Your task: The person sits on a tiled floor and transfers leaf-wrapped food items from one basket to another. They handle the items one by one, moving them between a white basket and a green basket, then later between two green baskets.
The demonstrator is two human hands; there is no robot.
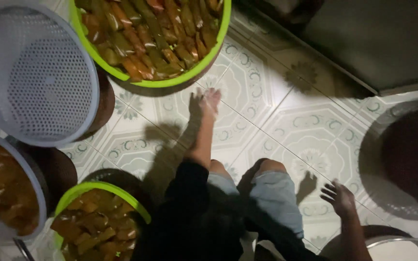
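My left hand reaches empty, fingers spread, toward the full round green plastic basin of wrapped orange sticks, untouched so far, while my right hand hovers open over the patterned tile floor.

the person wore a black top, its sleeve ending above the light blue-grey shorts; both forearms and knees were bare.

Your left hand has bare tiled floor open to its right; the big green basin blocks straight ahead, the white colander crowds the left. Your right hand has the dark pot just beside it.
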